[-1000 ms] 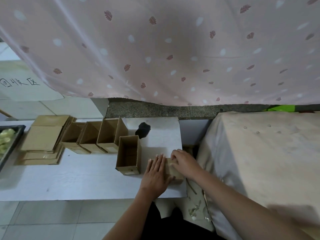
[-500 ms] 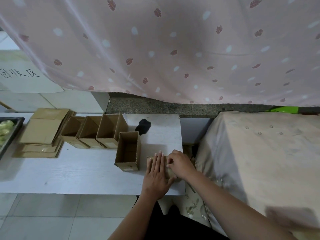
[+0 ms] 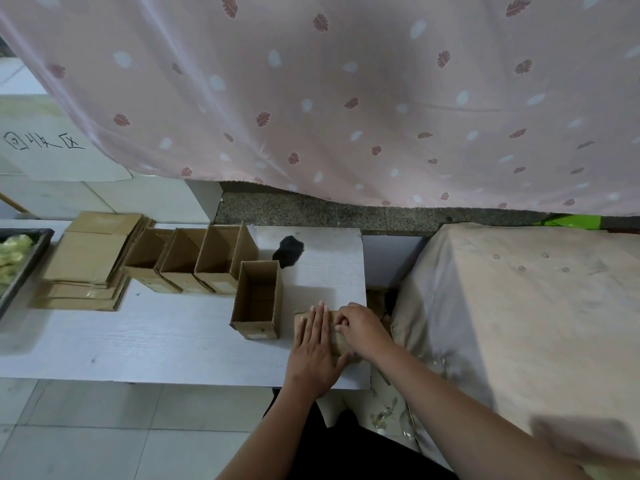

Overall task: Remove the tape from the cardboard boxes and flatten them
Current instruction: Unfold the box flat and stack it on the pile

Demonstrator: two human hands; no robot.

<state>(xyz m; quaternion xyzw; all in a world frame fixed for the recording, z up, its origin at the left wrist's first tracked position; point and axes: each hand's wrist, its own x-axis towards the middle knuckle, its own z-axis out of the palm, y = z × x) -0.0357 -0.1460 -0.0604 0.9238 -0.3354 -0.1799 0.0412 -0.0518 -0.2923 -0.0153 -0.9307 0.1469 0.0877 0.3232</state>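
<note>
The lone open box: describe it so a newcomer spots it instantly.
On the white table, find the row of three open boxes beside the flattened cardboard stack. The lone open box stands apart, nearer the person, just left of the left hand.

Both forearms are bare from wrist to elbow, with no sleeve, watch or bracelet showing on either. The left hand (image 3: 313, 351) and right hand (image 3: 363, 329) wear no gloves or rings. Dark, near-black clothing (image 3: 349, 452) covers the person's lap between the arms.
</note>
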